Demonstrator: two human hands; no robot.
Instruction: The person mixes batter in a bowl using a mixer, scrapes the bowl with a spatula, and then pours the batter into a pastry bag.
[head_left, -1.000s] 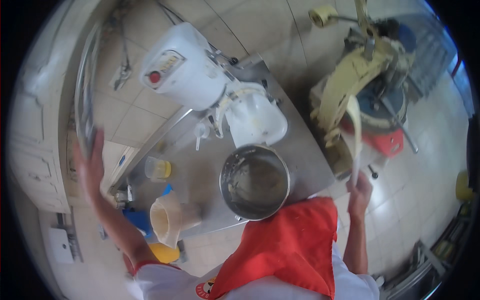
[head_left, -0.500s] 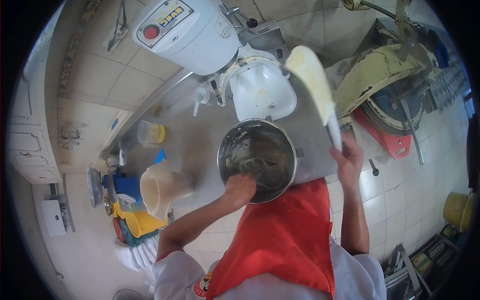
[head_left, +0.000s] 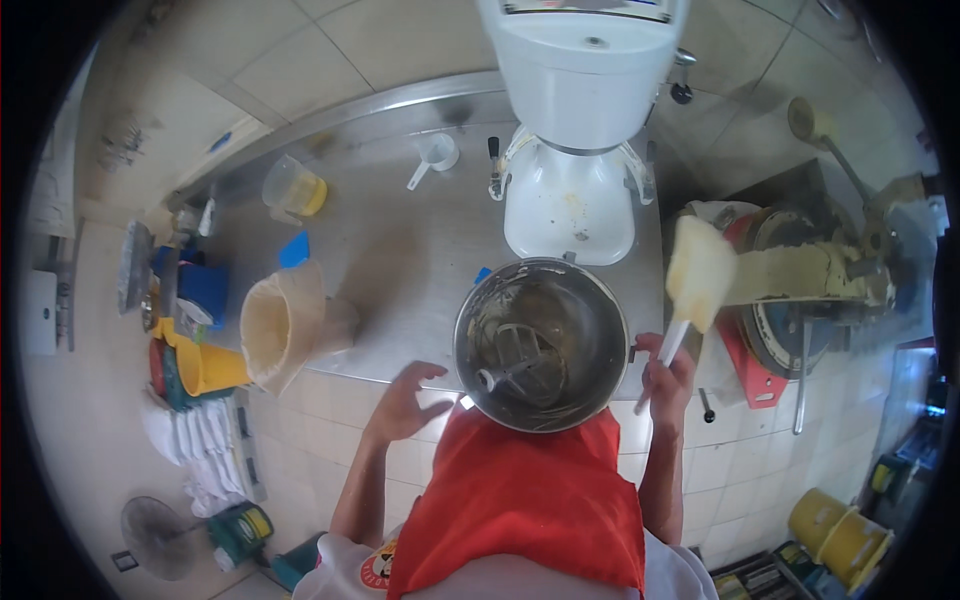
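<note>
A steel mixing bowl (head_left: 470, 345) sits at the table's front edge, against my red apron. Smears of batter coat its inside wall, and a flat beater (head_left: 522, 368) lies loose in it. Just left of the bowl, my left hand (head_left: 405, 402) is empty, thumb and fingers apart. My right hand (head_left: 668, 380) closes round the white handle of a spatula (head_left: 702, 272), whose broad blade points up and is coated with pale batter. The fingers of that hand are close to the bowl's right side lug; whether they touch it I cannot tell.
Behind the bowl stands a white stand mixer (head_left: 580, 95). Leftward on the steel table (head_left: 400, 290) are a lined container (head_left: 285, 325), a blue scraper (head_left: 295, 250), a measuring jug (head_left: 295, 187) and a small white scoop (head_left: 437, 155). A batter-stained machine (head_left: 800, 275) is at right.
My left hand has come out of the bowl, leaving the beater inside, and opened beside it. My right hand has lowered the spatula toward the bowl's right side. The view has turned.
</note>
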